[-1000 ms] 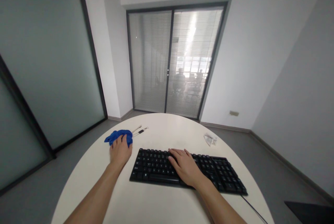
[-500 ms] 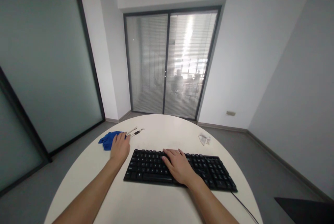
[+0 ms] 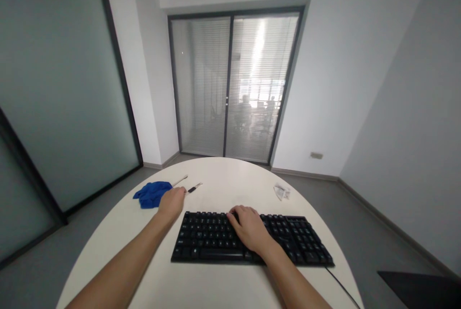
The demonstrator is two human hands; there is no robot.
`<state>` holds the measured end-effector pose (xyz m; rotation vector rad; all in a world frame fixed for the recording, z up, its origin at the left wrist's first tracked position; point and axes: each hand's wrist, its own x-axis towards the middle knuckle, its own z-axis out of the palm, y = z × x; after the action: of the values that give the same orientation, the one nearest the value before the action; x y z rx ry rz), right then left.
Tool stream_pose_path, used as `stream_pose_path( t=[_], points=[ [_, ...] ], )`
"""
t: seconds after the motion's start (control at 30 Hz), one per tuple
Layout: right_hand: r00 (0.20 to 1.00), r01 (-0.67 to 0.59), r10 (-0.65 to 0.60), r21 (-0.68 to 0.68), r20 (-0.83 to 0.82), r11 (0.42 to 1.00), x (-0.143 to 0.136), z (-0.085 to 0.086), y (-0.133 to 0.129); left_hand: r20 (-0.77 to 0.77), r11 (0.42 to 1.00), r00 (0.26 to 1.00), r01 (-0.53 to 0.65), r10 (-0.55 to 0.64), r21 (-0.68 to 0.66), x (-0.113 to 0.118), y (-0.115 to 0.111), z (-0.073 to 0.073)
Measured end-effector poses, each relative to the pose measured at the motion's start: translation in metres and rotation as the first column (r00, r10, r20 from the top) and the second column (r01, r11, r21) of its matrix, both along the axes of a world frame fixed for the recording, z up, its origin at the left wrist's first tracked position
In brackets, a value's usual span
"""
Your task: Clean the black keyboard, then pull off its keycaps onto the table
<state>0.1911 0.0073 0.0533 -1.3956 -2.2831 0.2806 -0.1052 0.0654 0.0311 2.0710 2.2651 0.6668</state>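
Observation:
My left hand [image 3: 173, 202] is closed, its fingers pinched at the near end of a thin tool with a black middle part and a pale tip [image 3: 195, 188]. The tool points away to the right; its exact kind is too small to tell. Beside that hand lies a crumpled blue cloth [image 3: 151, 194], with a thin light-coloured stick [image 3: 180, 180] just beyond it. My right hand [image 3: 249, 227] rests over the middle of a black keyboard [image 3: 216, 239], fingers curled over its far edge and thumb across the keys.
The round white table [image 3: 230, 177] carries everything. A small clear plastic bag [image 3: 281, 191] lies at the right. The keyboard cable [image 3: 342, 287] runs off the near right edge. A dark object [image 3: 418, 287] sits beyond the table at lower right.
My left hand has moved right, off the blue cloth, and closed on the thin tool. My right fingers have curled in, and the keyboard has shifted slightly nearer and turned a little.

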Motion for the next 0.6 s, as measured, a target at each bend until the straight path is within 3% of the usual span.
stream_pose_path(
  t=[0.13,0.3,0.33,0.4,0.47,0.6],
  points=[
    [0.996,0.083,-0.083,-0.006,0.025,0.997,-0.001,-0.001,0.005,0.26,0.999,0.966,-0.025,0.015,0.036,0.012,-0.006,-0.001],
    [0.988,0.15,-0.149,-0.046,0.029,0.988,-0.001,-0.002,0.009,0.526,0.991,0.84,0.097,-0.132,0.092,0.03,-0.027,-0.001],
    [0.985,0.172,-0.17,-0.055,0.031,0.984,-0.001,-0.003,0.01,0.577,0.985,0.799,0.129,-0.17,0.111,0.033,-0.033,-0.001],
    [0.978,0.211,-0.209,-0.063,0.026,0.976,-0.001,-0.002,0.011,0.747,0.966,0.613,0.183,-0.257,0.183,0.039,-0.043,0.002],
    [0.978,0.207,-0.208,-0.044,-0.024,0.977,-0.002,0.0,0.011,0.761,0.948,0.566,0.223,-0.315,0.226,0.044,-0.052,0.007],
    [0.945,0.065,-0.086,-0.076,-0.317,0.995,-0.009,0.007,0.007,0.654,0.895,0.614,0.354,-0.441,0.271,0.055,-0.065,0.02]
  ],
)
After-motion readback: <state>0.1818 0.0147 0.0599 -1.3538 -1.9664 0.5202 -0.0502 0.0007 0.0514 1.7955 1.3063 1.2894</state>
